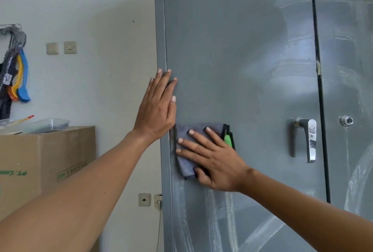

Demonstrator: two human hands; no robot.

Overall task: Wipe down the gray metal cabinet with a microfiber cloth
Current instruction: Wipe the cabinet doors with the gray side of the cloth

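Right hand (214, 162) splayed flat pressing cloth (185, 162) to cabinet (232, 49), left hand (159, 108) flat, empty

Cabinet (242, 49): painted gray metal, matt, smooth, marked with pale chalky smears and streaks. Door handle (309, 140): polished chrome, glossy. Cloth (184, 162): soft gray microfiber, dull nap, dark stitched edging. Box (40, 160): brown corrugated cardboard, matt. Wall (90, 9): flat white paint.
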